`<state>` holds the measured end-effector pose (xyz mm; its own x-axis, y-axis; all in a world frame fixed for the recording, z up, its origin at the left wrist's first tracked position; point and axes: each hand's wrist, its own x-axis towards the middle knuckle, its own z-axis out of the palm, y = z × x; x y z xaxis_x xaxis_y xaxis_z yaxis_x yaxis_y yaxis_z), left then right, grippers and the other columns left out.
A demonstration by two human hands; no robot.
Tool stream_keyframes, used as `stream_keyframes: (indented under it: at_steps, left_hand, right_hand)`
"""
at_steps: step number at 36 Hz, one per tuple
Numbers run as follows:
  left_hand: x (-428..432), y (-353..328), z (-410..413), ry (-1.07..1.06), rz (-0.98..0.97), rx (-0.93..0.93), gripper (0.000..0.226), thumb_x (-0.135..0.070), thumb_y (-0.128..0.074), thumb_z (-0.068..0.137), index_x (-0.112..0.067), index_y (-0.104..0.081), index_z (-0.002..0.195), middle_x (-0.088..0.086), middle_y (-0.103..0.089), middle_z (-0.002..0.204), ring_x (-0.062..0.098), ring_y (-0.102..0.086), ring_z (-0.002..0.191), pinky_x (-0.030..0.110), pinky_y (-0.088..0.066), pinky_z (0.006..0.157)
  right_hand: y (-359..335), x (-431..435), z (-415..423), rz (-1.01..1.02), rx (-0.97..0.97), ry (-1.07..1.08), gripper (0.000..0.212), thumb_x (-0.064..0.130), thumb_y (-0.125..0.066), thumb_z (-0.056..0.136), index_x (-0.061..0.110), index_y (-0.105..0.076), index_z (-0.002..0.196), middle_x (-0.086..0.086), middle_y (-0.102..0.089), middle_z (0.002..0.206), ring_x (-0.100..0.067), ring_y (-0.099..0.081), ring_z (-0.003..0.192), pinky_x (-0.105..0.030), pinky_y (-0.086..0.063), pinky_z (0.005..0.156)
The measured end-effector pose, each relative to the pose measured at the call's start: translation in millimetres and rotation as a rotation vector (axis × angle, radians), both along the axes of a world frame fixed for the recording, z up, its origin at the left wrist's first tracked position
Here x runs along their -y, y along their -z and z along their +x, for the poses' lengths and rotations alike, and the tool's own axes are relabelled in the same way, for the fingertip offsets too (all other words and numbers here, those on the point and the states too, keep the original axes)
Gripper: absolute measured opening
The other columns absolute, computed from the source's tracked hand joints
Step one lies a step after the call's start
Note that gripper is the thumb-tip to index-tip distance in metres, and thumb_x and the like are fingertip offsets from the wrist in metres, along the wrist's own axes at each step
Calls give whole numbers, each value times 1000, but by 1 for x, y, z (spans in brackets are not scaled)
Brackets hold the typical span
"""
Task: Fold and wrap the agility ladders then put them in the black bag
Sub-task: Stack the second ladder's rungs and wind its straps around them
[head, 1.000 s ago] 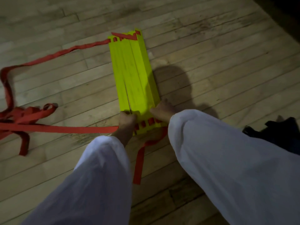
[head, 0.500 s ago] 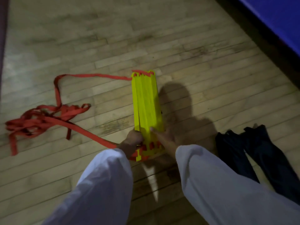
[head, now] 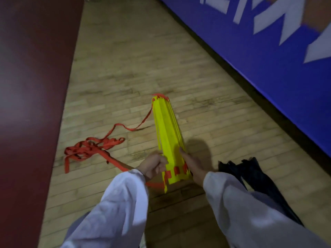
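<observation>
A stack of yellow ladder rungs is gathered into one bundle and held off the wooden floor, its far end pointing away from me. My left hand grips the near left edge of the bundle. My right hand holds the near right edge, fingers along its side. Red straps thread through the rung ends and trail left into a loose tangled pile on the floor. The black bag lies flat on the floor just right of my right arm.
A dark red mat covers the floor along the left. A blue padded wall with white lettering runs diagonally across the upper right. Bare wooden floor stretches ahead between them.
The rung bundle has been squeezed narrower and lifted from the floor. My view has risen and tipped forward, bringing the blue wall and red mat into sight.
</observation>
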<state>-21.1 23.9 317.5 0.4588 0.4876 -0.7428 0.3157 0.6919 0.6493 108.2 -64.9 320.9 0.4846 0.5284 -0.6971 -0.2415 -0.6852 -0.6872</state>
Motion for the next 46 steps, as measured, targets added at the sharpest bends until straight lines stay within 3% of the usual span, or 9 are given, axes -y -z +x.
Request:
stream_keyframes:
  at_steps: [5, 8, 11, 15, 19, 30, 37, 41, 46]
  left_hand:
    - [48, -61, 0, -140, -80, 344, 17, -4, -47, 91, -1, -64, 94, 13, -72, 72, 22, -69, 58, 29, -56, 51]
    - [73, -85, 0, -183, -101, 446, 22, -18, -47, 97, -5, -65, 97, 14, -73, 82, 24, -71, 69, 34, -59, 63]
    - [94, -102, -7, -141, -78, 440, 23, -19, -51, 94, -5, -67, 101, 14, -73, 88, 24, -72, 75, 35, -59, 71]
    - [115, -121, -17, -120, -68, 420, 24, -9, -50, 87, -6, -74, 89, 13, -72, 86, 24, -71, 75, 35, -58, 71]
    - [145, -142, -21, -69, -73, 414, 39, 9, -30, 86, -1, -65, 73, 12, -67, 62, 20, -66, 52, 25, -53, 48]
    - [178, -154, -30, -98, 20, 456, 50, 10, -41, 51, 3, -64, 95, 15, -72, 85, 28, -70, 73, 34, -58, 61]
    - [180, -156, -37, -146, 92, 404, 17, -1, -48, 92, 0, -64, 99, 11, -73, 77, 21, -71, 64, 31, -59, 60]
    - [178, -159, -40, -239, 132, 355, 24, -15, -47, 98, 3, -60, 108, 13, -73, 74, 22, -70, 60, 30, -57, 52]
    - [169, -161, -48, -239, 150, 211, 34, -11, -46, 97, 2, -52, 128, 13, -67, 88, 26, -64, 73, 33, -52, 58]
  right_hand:
    - [-52, 56, -26, 118, -32, -2, 83, 83, -61, 63, 20, -67, 116, 3, -68, 107, -21, -63, 101, -40, -50, 90]
    - [-78, 93, -36, 164, -12, -27, 62, 72, -55, 78, 22, -61, 113, 5, -60, 109, -17, -55, 105, -31, -42, 86]
    - [-91, 125, -38, 180, 29, -74, 72, 70, -51, 80, 17, -60, 128, -2, -60, 124, -23, -55, 114, -33, -43, 88]
    - [-107, 160, -46, 230, 74, -109, 50, 56, -50, 91, 14, -67, 112, -6, -67, 105, -18, -60, 93, -27, -48, 80]
    - [-122, 178, -50, 264, 112, -233, 34, 40, -56, 95, 17, -57, 120, 3, -60, 100, -10, -56, 85, -8, -44, 59]
    - [-122, 200, -67, 410, 238, 16, 29, 39, -70, 85, 15, -67, 103, -10, -70, 96, -28, -66, 92, -44, -52, 79]
    - [-126, 199, -73, 444, 208, 16, 28, 38, -58, 94, 13, -70, 94, 11, -53, 51, -3, -47, 49, -20, -36, 48]
    - [-120, 198, -70, 412, 163, -90, 30, 52, -50, 94, 30, -70, 91, -13, -71, 96, -31, -66, 92, -50, -52, 86]
    - [-130, 195, -75, 419, 101, -166, 34, 39, -37, 102, 19, -60, 118, 0, -61, 106, -16, -55, 98, -29, -43, 89]
